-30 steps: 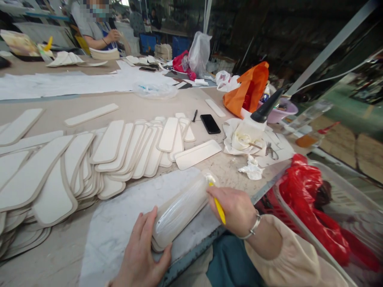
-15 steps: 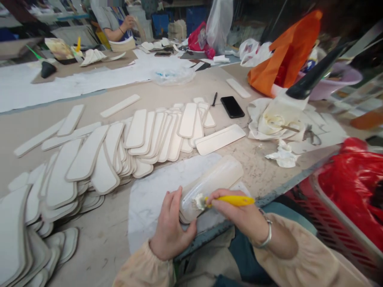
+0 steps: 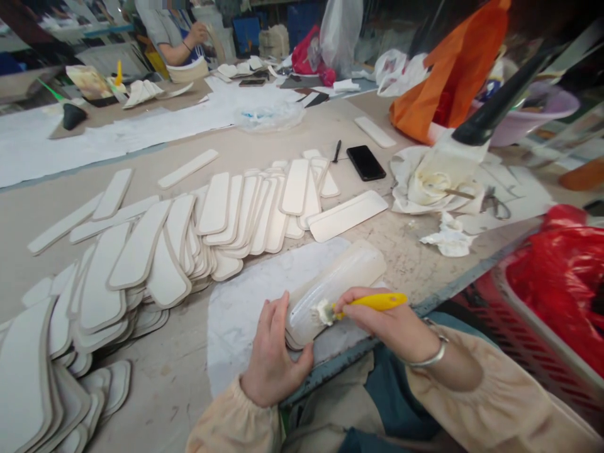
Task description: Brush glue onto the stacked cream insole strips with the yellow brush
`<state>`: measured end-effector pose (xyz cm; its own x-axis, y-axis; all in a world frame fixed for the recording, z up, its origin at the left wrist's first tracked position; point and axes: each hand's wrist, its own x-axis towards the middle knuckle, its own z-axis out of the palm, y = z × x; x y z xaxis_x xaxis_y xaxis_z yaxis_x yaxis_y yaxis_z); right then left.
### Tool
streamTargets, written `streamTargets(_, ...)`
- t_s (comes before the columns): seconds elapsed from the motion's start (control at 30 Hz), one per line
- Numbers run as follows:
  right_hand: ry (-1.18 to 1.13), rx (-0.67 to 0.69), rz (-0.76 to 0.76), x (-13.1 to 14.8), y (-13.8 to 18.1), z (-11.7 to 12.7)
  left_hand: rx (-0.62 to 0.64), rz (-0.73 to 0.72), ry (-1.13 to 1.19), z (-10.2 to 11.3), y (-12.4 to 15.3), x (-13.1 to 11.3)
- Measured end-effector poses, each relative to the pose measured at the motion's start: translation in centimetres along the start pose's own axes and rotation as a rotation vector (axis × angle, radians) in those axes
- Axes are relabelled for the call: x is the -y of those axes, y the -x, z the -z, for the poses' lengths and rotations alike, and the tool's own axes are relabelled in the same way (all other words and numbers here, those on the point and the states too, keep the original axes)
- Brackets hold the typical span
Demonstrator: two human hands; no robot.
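My right hand [image 3: 384, 321] grips a yellow-handled brush [image 3: 377, 302], its bristles loaded with white paste. The bristles touch the upper face of a long, rounded off-white panel [image 3: 349, 270], which has a wet, shiny coat. More panel edges show beneath it at the near end, so it seems to lie on a small stack. My left hand [image 3: 276, 352] holds that near end, fingers along the left side and thumb at the lower edge. Under the panel is a white sheet [image 3: 231, 327] on the table. Many similar off-white pieces [image 3: 141, 251] lie overlapped to the left.
Beyond the panel are a black phone [image 3: 366, 163], two overlapping strips [image 3: 348, 216] and a paste-smeared container [image 3: 434, 185]. Scissors [image 3: 497, 204] and a crumpled white scrap [image 3: 448, 236] lie at right. A red basket [image 3: 533, 333] stands beside the table edge. Across the table, a person [image 3: 174, 38] handles pieces.
The brush in my right hand has shifted slightly right and up along the panel. My left hand keeps its hold. The camera view has moved a little.
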<state>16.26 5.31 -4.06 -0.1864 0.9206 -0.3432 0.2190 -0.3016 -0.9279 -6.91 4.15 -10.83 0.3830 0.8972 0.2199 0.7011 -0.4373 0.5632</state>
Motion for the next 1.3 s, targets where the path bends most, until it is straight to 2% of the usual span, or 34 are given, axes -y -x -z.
streamTargets(0.07, 0.035, -0.086, -0.003, -0.1, 0.0, 1.8, 0.002, -0.004, -0.001, 0.0, 0.0, 0.0)
streamTargets(0.13, 0.008, -0.125, -0.008, 0.1, 0.1, 2.5, -0.002, -0.007, -0.013, 0.0, 0.1, 0.0)
streamTargets(0.2, -0.081, -0.093, -0.028, 0.5, 0.0, 1.6, -0.009, -0.012, -0.028, 0.0, 0.1, 0.0)
streamTargets(0.33, -0.217, 0.039, -0.08, 1.1, -1.2, -2.2, -0.018, -0.009, -0.042, -0.2, 0.3, 0.3)
streamTargets(0.4, -0.228, 0.037, -0.103, 0.8, -2.1, -2.7, -0.016, 0.005, -0.047, -0.3, 0.3, 0.4)
streamTargets(0.47, -0.198, -0.025, -0.117, 0.3, -2.7, -1.4, -0.01, 0.013, -0.049, -0.4, 0.4, 0.6)
streamTargets(0.67, 0.073, -0.35, -0.031, -0.6, -2.4, 6.9, -0.037, -0.018, -0.065, -0.6, 0.3, 1.0)
streamTargets(0.77, 0.272, -0.496, 0.12, -0.3, -1.5, 8.3, -0.027, -0.035, -0.076, -0.6, 0.3, 1.4)
streamTargets(0.87, 0.645, -0.494, 0.294, -0.4, -1.1, 7.1, -0.028, -0.049, -0.094, -0.7, 0.3, 1.7)
streamTargets(0.97, 0.976, -0.337, 0.285, -0.7, -1.1, 4.4, -0.053, -0.051, -0.106, -0.9, 0.4, 1.8)
streamTargets(1.03, 1.12, -0.223, 0.288, -0.8, -0.9, 2.3, -0.08, -0.032, -0.091, -1.2, 0.3, 1.8)
streamTargets(1.13, 1.141, -0.07, 0.418, -0.8, 0.1, 0.1, -0.109, -0.032, -0.075, -1.4, 0.1, 1.7)
streamTargets(1.2, 1.065, -0.038, 0.52, -0.7, 0.7, -0.2, -0.121, -0.063, -0.072, -1.4, -0.1, 1.7)
streamTargets(1.27, 1.011, -0.147, 0.531, -0.9, 1.1, 0.4, -0.135, -0.09, -0.069, -1.3, -0.3, 1.7)
streamTargets(1.3, 1.001, -0.232, 0.49, -1.1, 1.2, 0.9, -0.138, -0.099, -0.071, -1.3, -0.4, 1.6)
